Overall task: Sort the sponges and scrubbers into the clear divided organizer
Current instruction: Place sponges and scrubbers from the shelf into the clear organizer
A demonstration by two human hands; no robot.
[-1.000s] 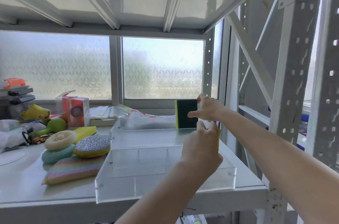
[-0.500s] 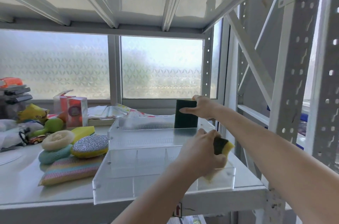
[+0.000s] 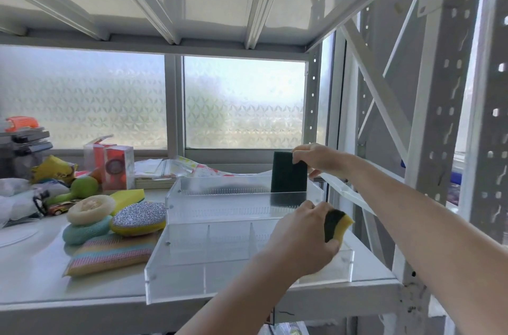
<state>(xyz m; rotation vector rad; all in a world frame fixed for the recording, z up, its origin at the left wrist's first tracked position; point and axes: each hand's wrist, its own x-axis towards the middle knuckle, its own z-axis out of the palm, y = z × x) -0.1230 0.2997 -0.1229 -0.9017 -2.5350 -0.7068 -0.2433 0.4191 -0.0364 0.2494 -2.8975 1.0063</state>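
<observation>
A clear divided organizer (image 3: 203,284) sits on the white shelf, its front part split by thin dividers. My right hand (image 3: 320,160) pinches the top of a dark green scouring sponge (image 3: 288,176) standing upright in the organizer's back right corner. My left hand (image 3: 299,238) grips a yellow sponge with a dark green face (image 3: 336,226) over the front right compartment. To the left of the organizer lie a silver glitter scrubber (image 3: 138,218), a cream round scrubber (image 3: 90,205), a teal mesh scrubber (image 3: 82,230), a striped pastel sponge (image 3: 110,253) and a yellow sponge (image 3: 129,195).
At the back left stand a red and clear box (image 3: 116,167), a green toy (image 3: 82,187), yellow packets and stacked items. Papers lie behind the organizer. A perforated rack post (image 3: 439,115) and diagonal braces close in the right side. The upper shelf hangs overhead.
My right hand has lowered the green sponge into the back right corner. My left hand has come down over the front right compartment and turned, so its yellow sponge now shows.
</observation>
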